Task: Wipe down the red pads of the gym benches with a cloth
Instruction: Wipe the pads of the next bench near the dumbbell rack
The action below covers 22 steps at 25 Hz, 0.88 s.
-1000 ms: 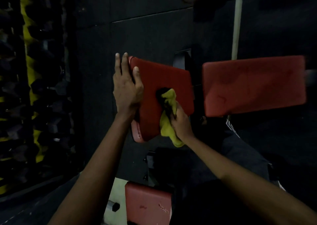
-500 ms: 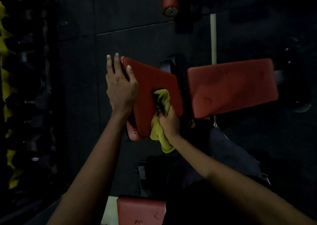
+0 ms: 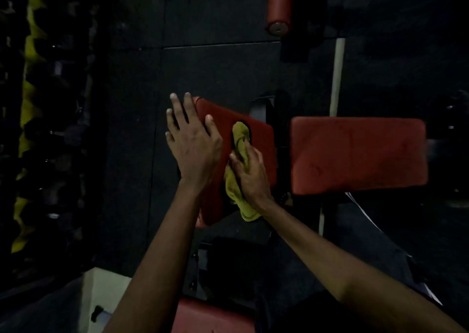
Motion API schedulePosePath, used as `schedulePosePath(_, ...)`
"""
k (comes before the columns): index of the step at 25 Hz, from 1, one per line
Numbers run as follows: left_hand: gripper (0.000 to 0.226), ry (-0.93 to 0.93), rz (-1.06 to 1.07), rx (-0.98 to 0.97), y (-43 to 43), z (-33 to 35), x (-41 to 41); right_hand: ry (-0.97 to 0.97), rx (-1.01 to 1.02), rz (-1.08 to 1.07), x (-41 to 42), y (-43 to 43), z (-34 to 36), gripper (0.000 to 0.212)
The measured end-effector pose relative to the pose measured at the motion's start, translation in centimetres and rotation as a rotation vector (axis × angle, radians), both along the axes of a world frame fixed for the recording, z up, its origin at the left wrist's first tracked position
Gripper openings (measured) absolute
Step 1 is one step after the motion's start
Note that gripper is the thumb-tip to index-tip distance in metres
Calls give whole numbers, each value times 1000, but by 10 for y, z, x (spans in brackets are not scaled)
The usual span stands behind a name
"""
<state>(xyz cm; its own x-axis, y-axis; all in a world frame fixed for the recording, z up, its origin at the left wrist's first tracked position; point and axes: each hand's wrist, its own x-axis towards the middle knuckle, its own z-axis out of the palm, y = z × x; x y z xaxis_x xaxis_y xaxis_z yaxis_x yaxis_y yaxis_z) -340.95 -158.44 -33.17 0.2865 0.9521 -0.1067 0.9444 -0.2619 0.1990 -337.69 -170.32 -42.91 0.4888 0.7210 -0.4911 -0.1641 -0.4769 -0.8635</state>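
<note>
A tilted red bench pad (image 3: 223, 127) stands in the middle of the view. My left hand (image 3: 193, 144) lies flat on its left edge with fingers spread, steadying it. My right hand (image 3: 250, 172) presses a yellow-green cloth (image 3: 239, 139) against the pad's face; the cloth's loose end hangs below the wrist. A wider red pad (image 3: 357, 155) lies to the right, apart from both hands. Part of a third red pad (image 3: 210, 317) shows at the bottom edge.
A rack of dark dumbbells with yellow markings (image 3: 30, 129) lines the left side. A red roller pad (image 3: 279, 5) hangs at the top. The floor is dark rubber matting. A pale strip (image 3: 336, 76) runs down behind the wide pad.
My right hand has pushed the cloth upward and to the left along the tilted pad. My left hand stays on the pad's left edge. The camera view has shifted.
</note>
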Motion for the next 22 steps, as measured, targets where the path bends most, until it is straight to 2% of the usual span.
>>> schedulePosePath(3, 63, 102, -27, 69, -4, -3, 4, -131, -17, -49, 22, 28, -20, 52)
schedulePosePath(6, 62, 201, -68, 105, -4, -3, 7, -91, 75, -44, 61, 68, -10, 40)
schedulePosePath(8, 58, 225, -77, 111, -6, -2, 10, -152, 217, 43, 76, 98, 10, 35)
schedulePosePath(10, 54, 179, -39, 98, -4, -1, 13, -197, 233, 138, 83, 116, 14, 31)
schedulePosePath(13, 51, 128, -5, 84, -3, -1, 13, -183, 141, 140, 89, 103, -29, 33)
schedulePosePath(17, 51, 152, 11, 113, -2, -2, 14, -130, -42, 114, 103, 101, -63, 50)
schedulePosePath(20, 53, 175, 9, 114, -4, -4, 14, -110, 84, 104, 88, 91, -40, 40)
schedulePosePath(22, 54, 196, 20, 133, -3, -6, 13, -141, 178, 117, 78, 74, -40, 42)
